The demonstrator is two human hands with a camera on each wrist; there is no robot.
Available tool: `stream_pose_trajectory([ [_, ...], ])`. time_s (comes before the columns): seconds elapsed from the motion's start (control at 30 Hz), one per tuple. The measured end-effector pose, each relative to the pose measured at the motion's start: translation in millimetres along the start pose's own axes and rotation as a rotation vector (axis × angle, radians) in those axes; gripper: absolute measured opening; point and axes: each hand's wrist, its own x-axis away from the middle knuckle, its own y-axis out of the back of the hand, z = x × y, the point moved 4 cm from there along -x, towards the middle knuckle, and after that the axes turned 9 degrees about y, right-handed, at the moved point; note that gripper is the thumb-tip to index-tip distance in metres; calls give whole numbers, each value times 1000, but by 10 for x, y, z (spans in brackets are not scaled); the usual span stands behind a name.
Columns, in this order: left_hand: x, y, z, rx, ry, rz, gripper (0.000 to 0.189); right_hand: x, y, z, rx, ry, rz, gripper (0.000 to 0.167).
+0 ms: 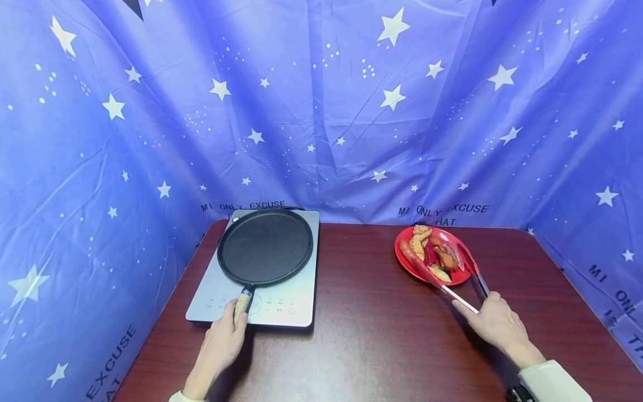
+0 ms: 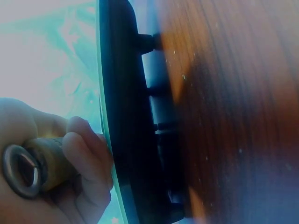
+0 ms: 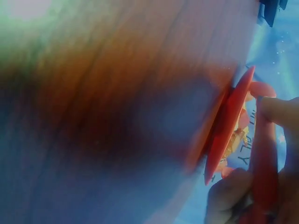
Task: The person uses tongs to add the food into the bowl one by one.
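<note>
My left hand [image 1: 221,338] grips the light wooden handle [image 1: 242,304] of a round black frying pan [image 1: 265,245], which sits flat on a silver induction cooktop [image 1: 301,301]. A metal ring [image 2: 21,171] at the handle's end shows in the left wrist view. On the right, my right hand [image 1: 497,326] holds red-and-silver tongs [image 1: 459,297], their arms spread over a red plate [image 1: 413,272]. Food lies there: a golden fried piece [image 1: 419,237], a pale slice [image 1: 439,273] and other reddish-brown pieces. Whether the tongs touch any food I cannot tell.
A dark red wooden table [image 1: 361,324] carries the cooktop at left and the plate at far right. Blue star-patterned curtain [image 1: 321,111] hangs close behind and along both sides. A black cord [image 1: 295,208] runs behind the cooktop.
</note>
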Motion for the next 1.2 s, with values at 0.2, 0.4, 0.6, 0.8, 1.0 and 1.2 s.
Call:
stream_pose_trajectory([
  [0.2,-2,-5,0,6,6,8,45,3,21,6,39,41,-20,87],
  [0.4,-1,-31,-6,1,-2,21,46,7,45,-28,54,45,27,87],
  [0.6,-5,-9,-4,0,-19,7,46,-7,19,-33,35,92,-7,79],
  [0.8,14,20,-8,-1,-19,6,44,-38,105,25,41,214,-236,63],
  [1.0,22,20,-16,-4,-14,16,44,-51,264,54,29,185,-223,59],
  [1.2,20,18,-31,-10,-16,23,45,-17,351,128,77,228,-156,54],
])
